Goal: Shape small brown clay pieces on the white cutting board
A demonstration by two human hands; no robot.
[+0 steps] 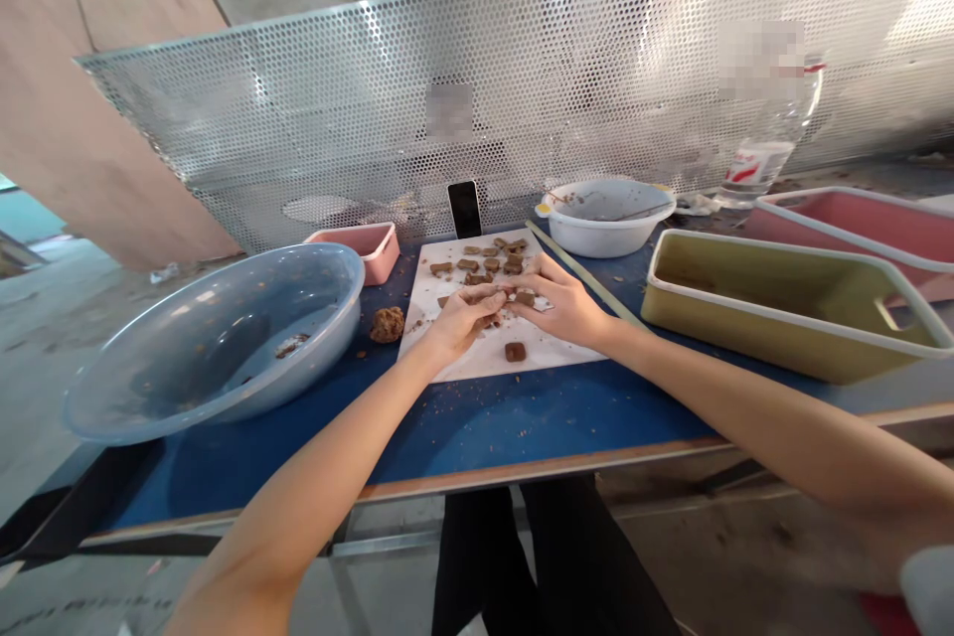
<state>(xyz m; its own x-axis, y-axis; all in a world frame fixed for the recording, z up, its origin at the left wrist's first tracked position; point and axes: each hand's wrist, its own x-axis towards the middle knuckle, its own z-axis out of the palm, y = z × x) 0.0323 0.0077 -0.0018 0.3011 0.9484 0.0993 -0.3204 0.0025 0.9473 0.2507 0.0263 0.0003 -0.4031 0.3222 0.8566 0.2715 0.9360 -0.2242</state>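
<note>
My left hand [463,320] and my right hand [560,306] meet over a white board [462,366], fingertips close together. A small brown block [524,299] shows between the thumb and fingers of my right hand. The fingers of my left hand are bent inward, and whatever they pinch is hidden. Behind the hands, several brown blocks [467,265] lie on the board among crumbs. One darker brown block [515,352] sits alone near the board's front edge. Left of the board rests a rough brown lump [387,325].
A large blue basin [224,407] stands left, a small pink box [383,253] behind it. A phone [465,210] leans against the perforated metal screen [335,119]. Rightward are a white basin [605,237], a pale strip [585,273], a green bin [760,338], a pink bin [879,219] and a bottle [760,159].
</note>
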